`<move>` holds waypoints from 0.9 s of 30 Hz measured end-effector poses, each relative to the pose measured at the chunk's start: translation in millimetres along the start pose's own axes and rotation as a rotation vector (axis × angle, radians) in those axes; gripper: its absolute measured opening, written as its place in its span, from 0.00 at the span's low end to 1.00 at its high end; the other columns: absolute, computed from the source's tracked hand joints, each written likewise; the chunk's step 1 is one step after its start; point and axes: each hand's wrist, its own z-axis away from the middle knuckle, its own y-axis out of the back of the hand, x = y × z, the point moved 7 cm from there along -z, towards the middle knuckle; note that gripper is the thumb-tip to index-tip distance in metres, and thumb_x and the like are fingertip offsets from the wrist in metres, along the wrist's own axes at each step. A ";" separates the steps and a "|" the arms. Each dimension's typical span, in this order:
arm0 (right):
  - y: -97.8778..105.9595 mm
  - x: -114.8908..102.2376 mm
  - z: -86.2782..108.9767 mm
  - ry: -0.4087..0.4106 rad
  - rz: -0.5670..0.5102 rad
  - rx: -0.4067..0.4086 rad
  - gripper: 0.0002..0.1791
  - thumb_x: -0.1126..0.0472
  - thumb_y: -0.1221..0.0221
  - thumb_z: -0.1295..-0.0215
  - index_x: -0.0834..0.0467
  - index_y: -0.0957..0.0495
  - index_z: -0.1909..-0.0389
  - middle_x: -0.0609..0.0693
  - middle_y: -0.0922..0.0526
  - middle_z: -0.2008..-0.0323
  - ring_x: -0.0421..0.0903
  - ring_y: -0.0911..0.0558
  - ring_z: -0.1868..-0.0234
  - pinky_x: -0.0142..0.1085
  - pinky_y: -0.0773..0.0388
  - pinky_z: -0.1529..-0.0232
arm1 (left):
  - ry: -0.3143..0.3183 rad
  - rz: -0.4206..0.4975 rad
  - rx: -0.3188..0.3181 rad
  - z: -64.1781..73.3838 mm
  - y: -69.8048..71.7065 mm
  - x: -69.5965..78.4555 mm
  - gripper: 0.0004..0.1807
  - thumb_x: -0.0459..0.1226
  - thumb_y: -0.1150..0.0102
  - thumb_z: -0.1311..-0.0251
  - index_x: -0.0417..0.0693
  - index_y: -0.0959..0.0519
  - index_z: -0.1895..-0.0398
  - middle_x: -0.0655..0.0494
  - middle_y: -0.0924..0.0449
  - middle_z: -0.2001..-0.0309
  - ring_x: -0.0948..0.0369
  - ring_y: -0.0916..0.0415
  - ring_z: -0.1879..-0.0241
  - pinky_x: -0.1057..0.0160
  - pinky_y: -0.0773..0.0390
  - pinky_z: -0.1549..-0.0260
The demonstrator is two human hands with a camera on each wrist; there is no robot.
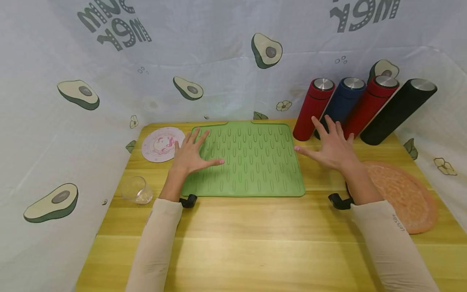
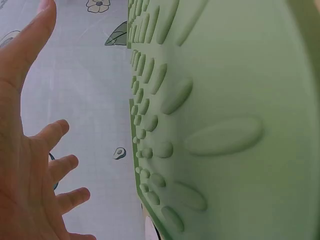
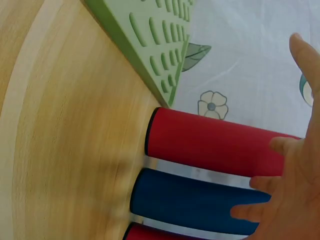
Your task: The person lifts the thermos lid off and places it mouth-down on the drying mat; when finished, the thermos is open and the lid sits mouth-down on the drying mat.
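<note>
My left hand (image 1: 189,156) hovers with spread fingers over the left part of a green ridged drying mat (image 1: 251,162), holding nothing. In the left wrist view the mat (image 2: 240,190) fills the right side, apart from the fingers. My right hand (image 1: 333,148), fingers also spread, is in front of a row of thermos bottles and grips none of them. The row runs from a red bottle (image 1: 310,113) through a blue bottle (image 1: 341,99) and a second red bottle (image 1: 368,107) to a black bottle (image 1: 395,113). Whether the right fingertips touch any bottle, I cannot tell.
Left of the mat lies a round pink-and-white coaster (image 1: 155,152). Nearer the table's left edge, a clear glass (image 1: 136,190) seems to lie tipped. A round, pizza-like mat (image 1: 405,198) is partly under my right forearm. An avocado-print cloth (image 1: 226,93) hangs behind the table.
</note>
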 end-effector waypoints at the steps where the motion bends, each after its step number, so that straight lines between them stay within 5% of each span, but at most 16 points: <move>1: 1.3 0.1 -0.5 0.002 -0.009 0.007 0.61 0.22 0.43 0.40 0.43 0.62 0.15 0.64 0.66 0.17 0.76 0.60 0.20 0.86 0.65 0.36 | -0.007 0.019 0.010 0.8 0.2 0.2 0.66 0.82 0.45 0.57 0.77 0.60 0.16 0.56 0.63 0.15 0.44 0.61 0.17 0.23 0.55 0.27; 13: 8.3 4.2 -2.0 -0.020 -0.167 0.106 0.59 0.26 0.44 0.35 0.49 0.61 0.15 0.62 0.56 0.17 0.70 0.47 0.21 0.78 0.49 0.30 | -0.085 0.275 0.083 11.6 -0.7 1.8 0.58 0.75 0.41 0.49 0.74 0.52 0.16 0.58 0.56 0.15 0.39 0.54 0.19 0.26 0.43 0.29; 27: 0.8 16.8 -22.3 -0.103 -0.558 0.266 0.54 0.37 0.38 0.31 0.52 0.58 0.16 0.61 0.47 0.19 0.67 0.39 0.22 0.67 0.38 0.27 | -0.161 0.437 0.124 11.7 -14.0 16.7 0.55 0.73 0.38 0.48 0.75 0.48 0.18 0.58 0.49 0.17 0.46 0.51 0.18 0.28 0.43 0.28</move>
